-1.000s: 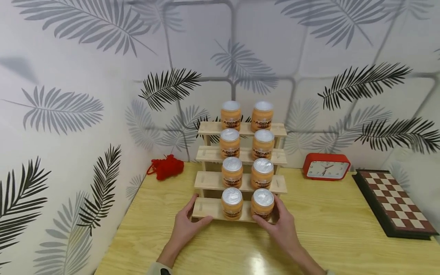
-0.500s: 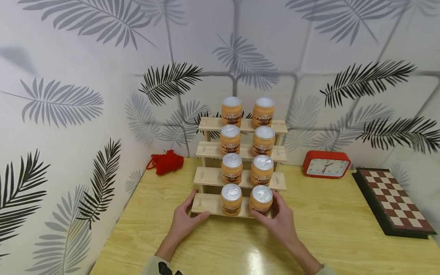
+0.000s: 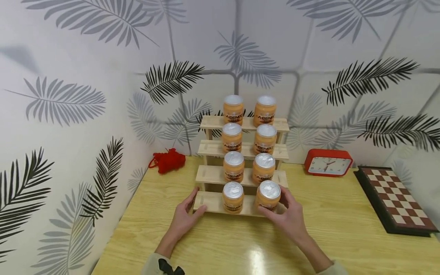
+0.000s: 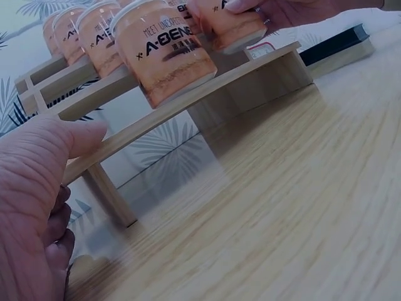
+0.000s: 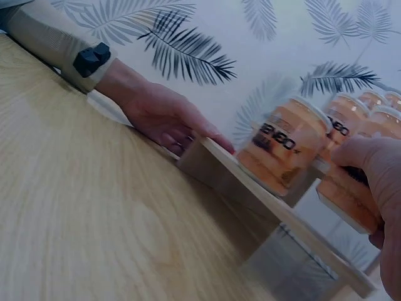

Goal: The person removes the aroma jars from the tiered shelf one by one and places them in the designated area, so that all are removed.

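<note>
A four-tier wooden display rack [image 3: 210, 201] bears two columns of orange cans with silver lids. My left hand [image 3: 183, 218] grips the left end of its lowest tier, the thumb [image 4: 88, 137] lying on the board's front edge in the left wrist view. With thumb and fingers, my right hand [image 3: 291, 220] holds the right-hand orange can [image 3: 269, 191] at the lowest tier. In the right wrist view this can [image 5: 344, 202] is tilted, its base over the board's edge. The other bottom-tier can [image 3: 233, 199] stands upright to its left.
Behind the rack, patterned wallpaper covers the wall. A bundle of red yarn [image 3: 167, 160] lies back left on the wooden table [image 3: 220, 244]. To the right stand a red alarm clock [image 3: 328, 163] and a checkered game board [image 3: 398, 198].
My right hand has moved to the right and up with the can, which now stands farther from its neighbour. My left hand stays on the rack's end. The head view has shifted slightly.
</note>
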`<state>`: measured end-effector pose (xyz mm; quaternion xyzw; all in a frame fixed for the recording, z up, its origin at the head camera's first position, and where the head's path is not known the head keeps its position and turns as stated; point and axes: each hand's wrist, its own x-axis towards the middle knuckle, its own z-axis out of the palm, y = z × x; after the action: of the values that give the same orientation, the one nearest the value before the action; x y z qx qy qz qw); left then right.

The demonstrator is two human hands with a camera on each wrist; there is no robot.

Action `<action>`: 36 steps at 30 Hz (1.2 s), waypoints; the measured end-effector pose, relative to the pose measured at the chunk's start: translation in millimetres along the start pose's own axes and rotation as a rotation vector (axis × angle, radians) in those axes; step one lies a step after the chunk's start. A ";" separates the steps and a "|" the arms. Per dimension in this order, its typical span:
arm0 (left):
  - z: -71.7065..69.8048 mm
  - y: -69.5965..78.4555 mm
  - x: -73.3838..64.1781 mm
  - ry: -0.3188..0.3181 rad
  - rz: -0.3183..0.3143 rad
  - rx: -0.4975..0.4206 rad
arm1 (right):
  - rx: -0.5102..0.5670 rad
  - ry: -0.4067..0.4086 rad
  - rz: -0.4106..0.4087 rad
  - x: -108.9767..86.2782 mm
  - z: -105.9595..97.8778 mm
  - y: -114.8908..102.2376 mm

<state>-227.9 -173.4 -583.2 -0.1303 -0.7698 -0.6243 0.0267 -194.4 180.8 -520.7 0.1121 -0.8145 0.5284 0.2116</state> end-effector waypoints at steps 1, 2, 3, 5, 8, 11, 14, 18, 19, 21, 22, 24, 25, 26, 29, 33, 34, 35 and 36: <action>-0.2 -0.4 0.6 0.005 0.008 -0.005 | 0.002 0.002 -0.006 0.1 -3.3 -0.5; -0.4 -0.5 0.9 0.009 0.015 -0.008 | 0.005 0.006 -0.010 0.0 -6.6 -0.7; -0.5 -0.6 1.0 0.016 0.019 -0.011 | 0.008 0.009 -0.014 -0.1 -9.7 -0.8; -0.6 -0.4 0.9 0.024 0.025 -0.019 | 0.009 0.019 -0.022 -0.6 -15.6 -0.8; -0.1 0.8 -0.1 0.025 0.028 -0.017 | 0.014 0.032 -0.031 -0.9 -23.6 -0.1; 0.2 0.0 -1.1 0.028 0.032 -0.009 | 0.011 0.047 -0.037 -1.1 -31.4 0.2; 0.4 -1.3 -0.7 0.022 0.040 -0.004 | 0.009 0.071 -0.031 -0.7 -39.6 1.6; 0.8 -1.8 0.8 0.011 0.041 -0.015 | -0.016 0.115 -0.019 0.7 -50.4 4.1; 1.0 -1.3 1.1 0.009 0.037 -0.019 | -0.026 0.125 -0.017 1.1 -53.4 4.3; 1.7 -0.9 1.9 0.008 0.034 -0.024 | -0.032 0.142 -0.019 2.3 -58.8 4.8; 1.9 -1.2 2.1 0.008 0.032 -0.025 | -0.030 0.148 -0.020 3.2 -60.9 5.6; 2.3 -1.1 2.2 0.012 0.032 -0.026 | -0.026 0.157 -0.022 4.8 -65.3 6.4; 2.5 -0.9 2.4 0.013 0.031 -0.026 | -0.019 0.161 -0.024 5.6 -67.3 7.0; 2.6 -0.8 2.6 0.014 0.032 -0.025 | -0.017 0.167 -0.027 6.5 -69.1 7.8; 3.0 0.3 2.9 0.018 0.025 -0.021 | -0.020 0.184 -0.027 9.2 -74.1 9.8; 3.2 1.5 2.7 0.014 0.015 -0.011 | -0.026 0.201 -0.016 13.4 -78.6 12.2; 3.1 1.3 2.2 0.015 0.014 -0.007 | -0.027 0.203 -0.006 14.5 -79.2 13.4; 3.0 1.0 1.7 0.016 0.014 -0.004 | -0.030 0.204 0.008 15.4 -79.4 14.5; 2.8 0.8 0.9 0.018 0.011 -0.002 | -0.029 0.205 0.026 16.2 -79.4 15.8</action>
<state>-228.2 -170.5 -582.8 -0.1290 -0.7682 -0.6261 0.0366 -197.2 260.2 -498.1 0.0438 -0.7976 0.5279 0.2884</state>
